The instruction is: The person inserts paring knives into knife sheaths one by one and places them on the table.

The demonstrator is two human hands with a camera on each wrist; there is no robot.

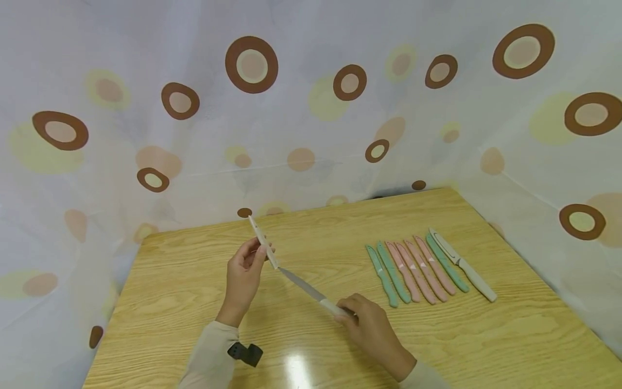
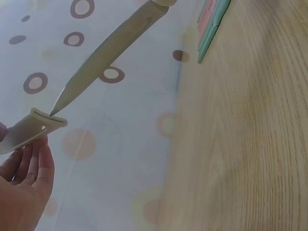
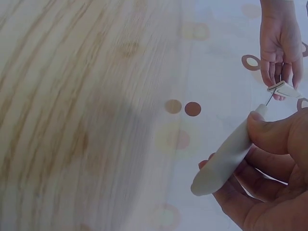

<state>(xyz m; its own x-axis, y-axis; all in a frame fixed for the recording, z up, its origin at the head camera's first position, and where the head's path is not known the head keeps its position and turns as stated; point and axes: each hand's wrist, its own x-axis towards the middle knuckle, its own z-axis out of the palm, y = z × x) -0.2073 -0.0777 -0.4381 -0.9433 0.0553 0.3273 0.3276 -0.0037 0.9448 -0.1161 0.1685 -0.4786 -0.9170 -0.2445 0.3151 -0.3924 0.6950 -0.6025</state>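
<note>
My left hand (image 1: 244,275) pinches a white knife sheath (image 1: 261,237) between thumb and fingers, its open mouth toward the right hand. In my right hand (image 1: 367,323) is a knife by its white handle (image 3: 224,161), the bare blade (image 1: 302,284) pointing up and left at the sheath. The blade's tip is at the mouth of the sheath (image 2: 30,131) in the left wrist view; whether it is inside, I cannot tell. Both hands hold these things above the wooden table (image 1: 184,281). The right fingers curl beneath the handle, with the thumb on top.
On the right of the table lies a row of several green knives (image 1: 389,278) and pink knives (image 1: 420,265). A white knife with its blade covered (image 1: 473,278) ends the row at the right. Behind the table hangs a sheet patterned with circles (image 1: 291,119).
</note>
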